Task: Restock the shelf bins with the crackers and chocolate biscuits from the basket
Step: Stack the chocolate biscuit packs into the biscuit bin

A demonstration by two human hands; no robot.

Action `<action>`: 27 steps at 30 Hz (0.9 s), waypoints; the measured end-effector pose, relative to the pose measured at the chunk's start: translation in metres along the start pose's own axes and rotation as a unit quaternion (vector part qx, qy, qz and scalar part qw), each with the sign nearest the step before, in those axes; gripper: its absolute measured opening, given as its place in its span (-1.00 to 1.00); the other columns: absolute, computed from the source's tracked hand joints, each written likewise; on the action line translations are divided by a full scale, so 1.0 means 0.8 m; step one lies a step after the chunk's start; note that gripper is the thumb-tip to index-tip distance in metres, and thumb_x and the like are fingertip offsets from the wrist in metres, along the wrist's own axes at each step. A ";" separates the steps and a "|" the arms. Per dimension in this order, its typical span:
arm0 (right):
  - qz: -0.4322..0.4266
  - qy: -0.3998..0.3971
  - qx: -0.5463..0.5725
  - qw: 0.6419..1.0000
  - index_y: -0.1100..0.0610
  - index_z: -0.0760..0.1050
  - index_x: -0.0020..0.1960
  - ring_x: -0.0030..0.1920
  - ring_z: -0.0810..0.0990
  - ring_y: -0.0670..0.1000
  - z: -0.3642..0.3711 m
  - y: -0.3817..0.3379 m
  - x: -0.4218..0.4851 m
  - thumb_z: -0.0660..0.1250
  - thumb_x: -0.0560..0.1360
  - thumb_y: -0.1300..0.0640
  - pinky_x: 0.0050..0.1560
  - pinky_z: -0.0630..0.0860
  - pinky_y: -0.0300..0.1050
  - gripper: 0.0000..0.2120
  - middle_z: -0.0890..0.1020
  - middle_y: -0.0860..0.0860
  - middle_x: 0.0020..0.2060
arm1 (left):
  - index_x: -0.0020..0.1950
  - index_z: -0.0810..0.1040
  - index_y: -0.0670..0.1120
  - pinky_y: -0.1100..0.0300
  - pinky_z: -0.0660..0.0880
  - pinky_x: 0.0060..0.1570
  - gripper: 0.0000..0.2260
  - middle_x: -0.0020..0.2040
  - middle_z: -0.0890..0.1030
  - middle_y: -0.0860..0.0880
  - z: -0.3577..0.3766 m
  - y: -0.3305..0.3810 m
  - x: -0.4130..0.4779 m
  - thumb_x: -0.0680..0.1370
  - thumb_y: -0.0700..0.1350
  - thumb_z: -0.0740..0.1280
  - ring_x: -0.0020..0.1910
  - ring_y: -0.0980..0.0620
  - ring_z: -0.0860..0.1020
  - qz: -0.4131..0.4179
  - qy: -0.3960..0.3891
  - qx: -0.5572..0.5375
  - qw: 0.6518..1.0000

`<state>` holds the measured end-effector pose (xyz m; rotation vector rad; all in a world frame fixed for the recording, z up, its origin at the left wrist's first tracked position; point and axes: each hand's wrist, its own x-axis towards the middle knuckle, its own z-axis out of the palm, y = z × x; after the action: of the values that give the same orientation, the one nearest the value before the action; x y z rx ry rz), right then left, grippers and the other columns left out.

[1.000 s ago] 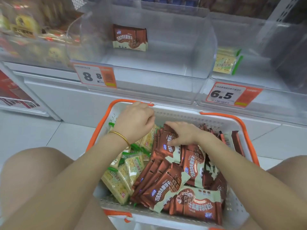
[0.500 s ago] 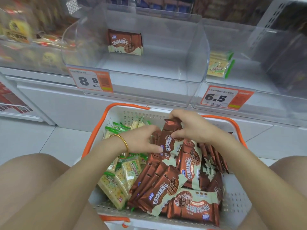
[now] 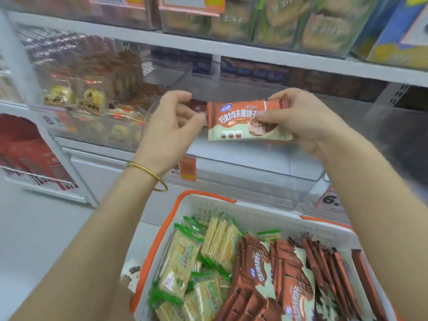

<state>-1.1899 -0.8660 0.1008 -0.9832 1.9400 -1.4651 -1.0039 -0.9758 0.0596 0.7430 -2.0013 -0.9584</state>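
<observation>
Both hands hold up a stack of brown chocolate biscuit packs (image 3: 238, 121) in front of the clear shelf bin (image 3: 254, 172). My left hand (image 3: 173, 121) pinches the stack's left end and my right hand (image 3: 298, 117) grips its right end. Below, the white basket with orange rim (image 3: 208, 200) holds green-wrapped cracker packs (image 3: 185, 253) on its left side and more brown chocolate biscuit packs (image 3: 284, 281) on its right. The pack lying inside the bin is mostly hidden behind my left hand.
A neighbouring clear bin of yellow and brown snacks (image 3: 92, 100) stands to the left. An orange price tag (image 3: 187, 169) hangs on the bin front and another tag (image 3: 331, 200) shows at the right. Upper shelves (image 3: 254, 52) carry boxed biscuits. White floor tiles (image 3: 46, 228) lie at the left.
Both hands have lifted out of the basket with a stack of chocolate biscuit packs and risen to the bin. The camera view has tilted upward.
</observation>
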 end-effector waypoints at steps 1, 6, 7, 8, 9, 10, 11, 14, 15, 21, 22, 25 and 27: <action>0.013 0.022 -0.004 1.000 0.13 0.40 0.06 -0.32 0.63 -0.07 0.009 0.007 0.026 0.47 0.38 0.33 -0.50 0.53 -0.23 -0.65 0.57 0.07 -0.12 | 0.26 0.43 -0.07 0.16 0.45 0.04 -0.62 -0.01 0.55 -0.01 0.002 -0.013 0.005 0.51 0.08 0.25 0.00 0.02 0.51 0.033 0.021 0.107 0.993; 0.081 0.045 -0.105 0.990 0.25 0.41 0.17 -0.04 0.62 0.12 0.080 0.071 0.132 0.57 0.28 0.27 -0.10 0.61 0.04 -0.47 0.59 0.13 0.03 | 0.13 0.55 -0.02 0.02 0.26 0.13 -0.39 0.11 0.56 -0.01 0.020 -0.053 0.004 0.44 0.26 -0.13 0.18 -0.11 0.43 0.068 -0.081 0.358 0.928; 0.071 0.044 -0.148 0.986 0.25 0.44 0.15 -0.03 0.61 0.11 0.093 0.081 0.144 0.58 0.27 0.23 -0.04 0.58 0.02 -0.48 0.60 0.12 0.02 | 0.12 0.56 -0.02 0.03 0.23 0.12 -0.38 0.10 0.57 0.00 0.025 -0.055 0.003 0.44 0.26 -0.16 0.17 -0.10 0.42 0.068 -0.087 0.368 0.923; 0.055 0.045 -0.182 0.981 0.24 0.46 0.14 0.00 0.60 0.10 0.105 0.088 0.156 0.57 0.29 0.20 -0.02 0.55 -0.04 -0.51 0.61 0.10 0.02 | 0.09 0.58 -0.02 0.03 0.21 0.11 -0.38 0.07 0.58 0.00 0.028 -0.057 0.003 0.46 0.25 -0.17 0.15 -0.10 0.43 0.074 -0.085 0.373 0.921; 0.034 0.048 -0.206 0.977 0.23 0.47 0.16 0.04 0.59 0.10 0.115 0.094 0.167 0.56 0.31 0.19 0.00 0.52 -0.07 -0.52 0.61 0.10 0.04 | 0.06 0.59 -0.03 0.03 0.20 0.10 -0.39 0.04 0.60 -0.01 0.031 -0.061 0.003 0.47 0.24 -0.16 0.13 -0.10 0.45 0.082 -0.077 0.374 0.921; 0.016 0.051 -0.227 0.973 0.22 0.46 0.18 0.08 0.58 0.11 0.123 0.098 0.177 0.53 0.34 0.18 0.02 0.49 -0.09 -0.53 0.60 0.11 0.08 | 0.03 0.60 -0.03 0.01 0.22 0.11 -0.40 0.01 0.61 -0.02 0.033 -0.064 0.004 0.49 0.23 -0.15 0.11 -0.11 0.47 0.086 -0.073 0.374 0.921; 0.003 0.053 -0.251 0.967 0.21 0.44 0.20 0.11 0.56 0.12 0.131 0.100 0.187 0.51 0.37 0.17 0.03 0.45 -0.10 -0.54 0.59 0.12 0.11 | 0.00 0.61 -0.04 0.00 0.24 0.11 -0.42 -0.02 0.62 -0.02 0.035 -0.066 0.005 0.50 0.21 -0.13 0.08 -0.12 0.48 0.084 -0.073 0.375 0.920; -0.020 0.061 -0.339 0.939 0.17 0.41 0.22 0.14 0.53 0.18 0.146 0.104 0.212 0.46 0.42 0.09 0.03 0.45 -0.07 -0.56 0.51 0.14 0.15 | -0.08 0.64 -0.05 -0.04 0.34 0.08 -0.46 -0.11 0.63 -0.04 0.041 -0.071 0.009 0.52 0.19 -0.07 0.01 -0.13 0.52 0.082 -0.070 0.380 0.919; -0.020 0.067 -0.373 0.925 0.15 0.40 0.22 0.15 0.52 0.19 0.149 0.103 0.218 0.45 0.43 0.05 0.04 0.46 -0.04 -0.56 0.48 0.14 0.16 | -0.10 0.64 -0.04 -0.04 0.36 0.06 -0.47 -0.14 0.63 -0.04 0.043 -0.071 0.010 0.53 0.18 -0.06 -0.02 -0.13 0.53 0.082 -0.070 0.385 0.917; 0.000 0.143 -0.415 0.898 0.19 0.25 0.33 0.22 0.44 0.23 0.161 0.108 0.231 0.42 0.47 0.07 0.08 0.44 0.07 -0.45 0.35 0.18 0.26 | -0.19 0.64 -0.04 -0.06 0.44 0.04 -0.52 -0.24 0.62 -0.03 0.048 -0.077 0.010 0.54 0.15 0.00 -0.12 -0.12 0.55 0.088 -0.061 0.389 0.915; 0.005 0.150 -0.398 0.905 0.20 0.24 0.32 0.23 0.44 0.23 0.163 0.110 0.233 0.42 0.47 0.08 0.09 0.43 0.08 -0.45 0.35 0.18 0.26 | -0.20 0.64 -0.03 -0.07 0.45 0.03 -0.52 -0.25 0.61 -0.03 0.049 -0.076 0.010 0.54 0.15 0.00 -0.12 -0.12 0.55 0.087 -0.060 0.389 0.915; 0.013 0.168 -0.366 0.915 0.23 0.21 0.33 0.24 0.43 0.23 0.165 0.110 0.236 0.43 0.47 0.11 0.11 0.43 0.09 -0.43 0.34 0.19 0.27 | -0.21 0.64 -0.03 -0.07 0.46 0.02 -0.53 -0.25 0.61 -0.02 0.049 -0.076 0.010 0.54 0.14 0.01 -0.13 -0.12 0.56 0.093 -0.050 0.384 0.917; 0.015 0.182 -0.350 0.919 0.24 0.19 0.33 0.25 0.42 0.23 0.165 0.108 0.239 0.43 0.47 0.11 0.10 0.43 0.08 -0.42 0.34 0.19 0.27 | -0.23 0.64 -0.04 -0.07 0.48 0.01 -0.54 -0.27 0.60 -0.01 0.049 -0.077 0.010 0.54 0.14 0.02 -0.14 -0.12 0.56 0.099 -0.039 0.378 0.920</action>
<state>-1.2261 -1.0820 -0.0149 -0.9940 2.8455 -0.9739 -1.0310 -1.0012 -0.0043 0.8803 -2.4732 -0.0589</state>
